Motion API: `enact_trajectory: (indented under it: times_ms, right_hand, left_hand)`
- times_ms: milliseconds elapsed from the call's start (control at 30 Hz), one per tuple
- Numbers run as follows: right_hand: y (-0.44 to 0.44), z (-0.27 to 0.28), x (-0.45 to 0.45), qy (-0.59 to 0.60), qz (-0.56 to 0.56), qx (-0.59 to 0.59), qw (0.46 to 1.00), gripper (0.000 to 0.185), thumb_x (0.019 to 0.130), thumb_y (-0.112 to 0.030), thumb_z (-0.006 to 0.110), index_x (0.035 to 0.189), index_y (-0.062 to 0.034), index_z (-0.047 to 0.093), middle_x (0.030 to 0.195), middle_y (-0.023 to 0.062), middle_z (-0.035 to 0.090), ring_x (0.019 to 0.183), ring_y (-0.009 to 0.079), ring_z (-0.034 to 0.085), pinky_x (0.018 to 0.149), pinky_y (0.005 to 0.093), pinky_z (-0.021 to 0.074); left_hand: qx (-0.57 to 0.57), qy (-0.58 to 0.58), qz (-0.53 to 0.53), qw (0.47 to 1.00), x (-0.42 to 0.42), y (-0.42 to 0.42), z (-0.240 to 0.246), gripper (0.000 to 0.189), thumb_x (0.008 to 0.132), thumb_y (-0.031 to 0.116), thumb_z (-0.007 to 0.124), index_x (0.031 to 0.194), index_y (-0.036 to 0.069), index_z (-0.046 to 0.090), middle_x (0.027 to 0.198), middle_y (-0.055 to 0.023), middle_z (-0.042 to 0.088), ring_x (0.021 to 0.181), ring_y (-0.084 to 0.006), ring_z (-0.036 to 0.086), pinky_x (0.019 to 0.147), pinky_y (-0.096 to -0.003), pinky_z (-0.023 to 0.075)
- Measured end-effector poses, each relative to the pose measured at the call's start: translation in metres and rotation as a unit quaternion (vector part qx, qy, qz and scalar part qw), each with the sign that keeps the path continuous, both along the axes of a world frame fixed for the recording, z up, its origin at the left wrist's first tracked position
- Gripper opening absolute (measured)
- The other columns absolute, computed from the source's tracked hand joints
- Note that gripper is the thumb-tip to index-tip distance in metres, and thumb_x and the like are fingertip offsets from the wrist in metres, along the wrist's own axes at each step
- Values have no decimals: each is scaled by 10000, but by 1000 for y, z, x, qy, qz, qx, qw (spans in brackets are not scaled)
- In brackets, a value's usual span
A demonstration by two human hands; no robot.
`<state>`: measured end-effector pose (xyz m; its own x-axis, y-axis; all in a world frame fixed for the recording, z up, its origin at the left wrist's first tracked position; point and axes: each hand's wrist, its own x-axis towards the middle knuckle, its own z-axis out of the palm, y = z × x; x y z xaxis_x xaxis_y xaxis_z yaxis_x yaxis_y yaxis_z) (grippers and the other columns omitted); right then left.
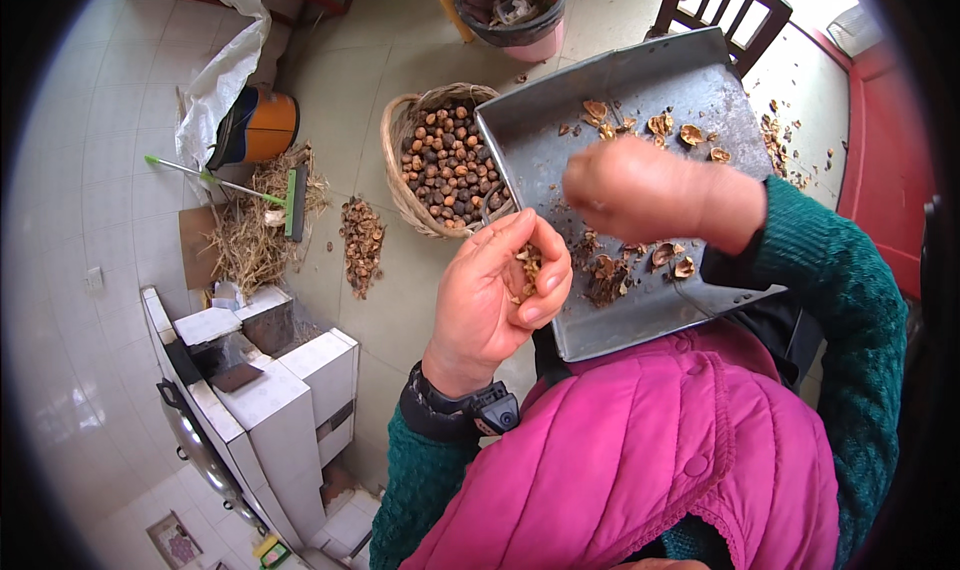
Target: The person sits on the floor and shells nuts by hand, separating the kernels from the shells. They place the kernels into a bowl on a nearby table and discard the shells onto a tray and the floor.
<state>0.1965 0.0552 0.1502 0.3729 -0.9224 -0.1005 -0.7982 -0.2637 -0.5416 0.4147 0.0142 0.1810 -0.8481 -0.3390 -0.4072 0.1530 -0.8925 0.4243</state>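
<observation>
My left hand is cupped palm up beside the near left edge of a metal tray, its fingers curled around walnut pieces. Over the middle of the tray my right hand is blurred, with its fingers curled under and hidden, so I cannot see whether it holds anything. Broken walnut shells and dark crumbs lie scattered across the tray, which rests at my lap. Just past the tray's left side stands a wicker basket full of whole walnuts.
Shell pieces are heaped on the floor left of the basket. A squeegee lies across dry straw. A tiled stove stands at the lower left. Beyond the tray are a waste bucket and a wooden chair.
</observation>
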Motion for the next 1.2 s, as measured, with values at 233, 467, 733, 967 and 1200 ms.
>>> enact_trajectory:
  times_ms: [233, 467, 733, 967, 1200]
  right_hand:
    - [4, 47, -4, -295, 37, -189, 936, 107, 802, 5, 724, 894, 2, 669, 815, 126, 650, 742, 285, 677, 640, 341, 543]
    - [14, 11, -13, -147, 66, -160, 974, 98, 772, -5, 687, 858, -40, 655, 823, 102, 613, 774, 305, 639, 670, 396, 537]
    - [28, -28, 3, 23, 175, -79, 981, 134, 730, -94, 679, 857, -67, 645, 937, 102, 621, 948, 308, 649, 761, 413, 572]
    - [23, -39, 10, 24, 130, -103, 986, 151, 737, -120, 669, 856, -56, 603, 881, 99, 608, 881, 294, 640, 743, 403, 554]
    - [14, -19, -1, -22, 58, -67, 996, 128, 738, -47, 632, 861, -37, 601, 834, 132, 601, 816, 348, 640, 723, 429, 540]
  left_hand:
    - [-5, -51, 13, 999, -5, 2, 6, 417, 1101, 302, 372, 1004, -41, 589, 751, -109, 562, 500, -135, 440, 436, -228, 303]
    - [-9, -22, 16, 1000, -1, 0, 2, 361, 1105, 255, 334, 940, 6, 537, 752, -107, 495, 502, -116, 391, 403, -218, 289]
    - [-9, 0, 1, 1000, 0, -1, -2, 364, 1103, 255, 327, 917, 15, 527, 740, -95, 492, 487, -112, 374, 399, -221, 288]
    - [-1, 1, 6, 1000, 2, -5, -6, 373, 1103, 259, 317, 913, 17, 528, 737, -92, 491, 482, -114, 370, 396, -224, 285]
    - [-3, 20, 7, 1000, 4, -4, -7, 370, 1102, 258, 325, 920, 13, 534, 749, -99, 497, 496, -118, 380, 402, -224, 286]
